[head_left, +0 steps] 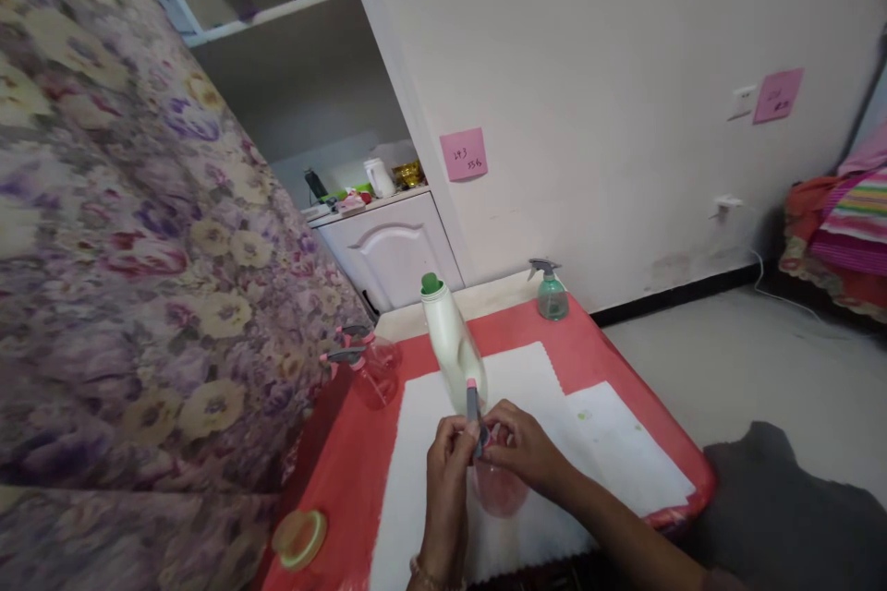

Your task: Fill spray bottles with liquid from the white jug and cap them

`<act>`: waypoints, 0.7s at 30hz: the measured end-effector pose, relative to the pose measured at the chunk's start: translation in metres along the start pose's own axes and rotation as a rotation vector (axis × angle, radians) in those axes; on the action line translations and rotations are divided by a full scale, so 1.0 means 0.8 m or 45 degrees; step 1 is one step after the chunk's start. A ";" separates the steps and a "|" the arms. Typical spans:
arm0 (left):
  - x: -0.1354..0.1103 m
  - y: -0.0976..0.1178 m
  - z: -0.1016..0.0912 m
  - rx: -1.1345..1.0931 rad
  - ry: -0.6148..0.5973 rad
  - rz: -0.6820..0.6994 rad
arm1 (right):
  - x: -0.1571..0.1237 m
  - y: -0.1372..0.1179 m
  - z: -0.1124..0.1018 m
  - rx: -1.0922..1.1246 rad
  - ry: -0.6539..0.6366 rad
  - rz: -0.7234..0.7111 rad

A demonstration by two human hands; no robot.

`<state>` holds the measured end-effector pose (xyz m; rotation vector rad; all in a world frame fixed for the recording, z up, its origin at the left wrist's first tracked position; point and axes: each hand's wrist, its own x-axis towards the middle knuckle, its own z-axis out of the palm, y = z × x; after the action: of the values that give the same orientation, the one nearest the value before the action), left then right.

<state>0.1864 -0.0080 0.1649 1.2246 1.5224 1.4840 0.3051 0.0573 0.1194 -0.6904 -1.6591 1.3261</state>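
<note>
A clear pink spray bottle [500,491] is upright between my hands over the white cloth. My left hand [447,471] is closed on its grey trigger head [474,411], whose pink nozzle tip points away from me. From the right, my right hand [525,451] pinches around the collar at the bottle's neck, and the fingers hide part of the join. Just beyond stands a tall pale jug-like bottle [449,342] with a handle and a green piece [431,283] at its mouth.
Two more pink spray bottles [375,383] stand at the left of the red-covered table [360,480]. A green spray bottle [552,298] stands at the far right corner. A round yellowish lid or dish [300,539] lies near left. White cloth [624,443] extends rightward; a floral curtain [173,295] hangs left.
</note>
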 end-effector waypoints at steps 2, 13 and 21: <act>0.002 -0.002 -0.001 -0.019 -0.050 -0.001 | 0.000 0.000 -0.002 0.018 -0.015 0.027; 0.005 -0.010 0.000 -0.015 -0.024 0.048 | -0.002 0.000 0.004 -0.028 -0.003 0.008; 0.008 -0.021 -0.010 0.024 -0.100 0.067 | -0.003 -0.002 0.004 -0.008 0.017 0.022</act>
<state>0.1741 -0.0030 0.1502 1.3275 1.4655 1.4414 0.3040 0.0531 0.1204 -0.7173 -1.6511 1.3261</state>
